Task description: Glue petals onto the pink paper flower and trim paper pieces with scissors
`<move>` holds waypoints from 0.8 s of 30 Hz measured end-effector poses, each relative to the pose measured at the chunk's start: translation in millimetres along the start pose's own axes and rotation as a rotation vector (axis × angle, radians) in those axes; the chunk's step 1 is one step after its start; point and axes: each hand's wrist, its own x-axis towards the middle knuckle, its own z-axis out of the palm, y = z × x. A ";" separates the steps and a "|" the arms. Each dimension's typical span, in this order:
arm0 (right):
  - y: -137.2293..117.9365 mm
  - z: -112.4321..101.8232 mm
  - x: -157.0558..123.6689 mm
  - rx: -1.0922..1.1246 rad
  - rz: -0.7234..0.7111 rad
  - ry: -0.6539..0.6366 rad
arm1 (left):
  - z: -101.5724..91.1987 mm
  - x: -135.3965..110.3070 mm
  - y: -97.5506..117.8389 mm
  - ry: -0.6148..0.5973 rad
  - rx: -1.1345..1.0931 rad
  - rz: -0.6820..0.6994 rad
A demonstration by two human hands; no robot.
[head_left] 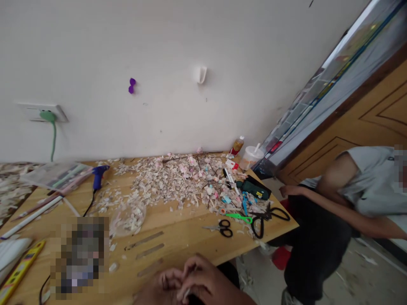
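Small pale piece (187, 292), too blurred to identify: nearer the wearer than the small scissors (220, 228), a bit left. From biggest down.

Table (178, 241): bare wood left of the small scissors. Good spot to brace wrists for fine finger work.

Scrap heap (159, 178): beyond and left of the small scissors, pale flakes with pink blossoms (192, 161) mixed in. Avoid dropping anything there; easily lost among similar bits.

Right hand (210, 281): nearer than the small scissors, fingers bent in, fingertips apparently closed on the small pale piece. Left hand (167, 281): left of the right hand, also nearer than the small scissors, fingers curled; cannot tell the gap or any hold, too blurred.

Large shears (269, 212): right of the small scissors. Likely too coarse for a piece this small.

Glue gun (99, 176): far left of the small scissors, beyond them. Possibly hot; keep fingers off the nozzle.

Small piece again: probably thin and easily creased. Pinch lightly, steady with the other hand, no twisting. Best to lift both hands into clearer view before adding pressure.
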 end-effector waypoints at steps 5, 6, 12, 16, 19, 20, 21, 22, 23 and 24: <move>17.4 -45.4 4.8 -0.211 -0.047 0.305 | 11.2 8.0 48.6 0.160 -0.115 0.203; 30.7 -55.4 4.1 -0.291 0.000 0.396 | 13.2 8.8 56.3 0.231 -0.162 0.231; 117.8 -88.3 -17.5 -0.861 0.435 0.481 | 21.0 9.8 74.2 0.387 -0.359 0.315; 136.9 -86.5 -24.9 -0.944 0.420 0.390 | 24.2 9.2 74.5 0.411 -0.378 0.323; 132.6 -88.0 -23.1 -0.972 0.411 0.325 | 25.6 10.4 74.7 0.423 -0.406 0.329; 129.8 -89.3 -22.4 -0.975 0.411 0.307 | 26.0 11.1 74.8 0.423 -0.422 0.327; 126.8 -90.4 -22.0 -0.972 0.417 0.299 | 26.6 11.9 74.9 0.420 -0.441 0.319; 123.8 -90.9 -22.0 -0.956 0.432 0.304 | 27.3 12.7 74.9 0.418 -0.459 0.309; 120.8 -90.2 -22.4 -0.923 0.461 0.327 | 28.2 13.6 74.8 0.419 -0.476 0.297; 117.7 -87.9 -23.0 -0.864 0.493 0.364 | 29.2 14.6 74.6 0.424 -0.492 0.285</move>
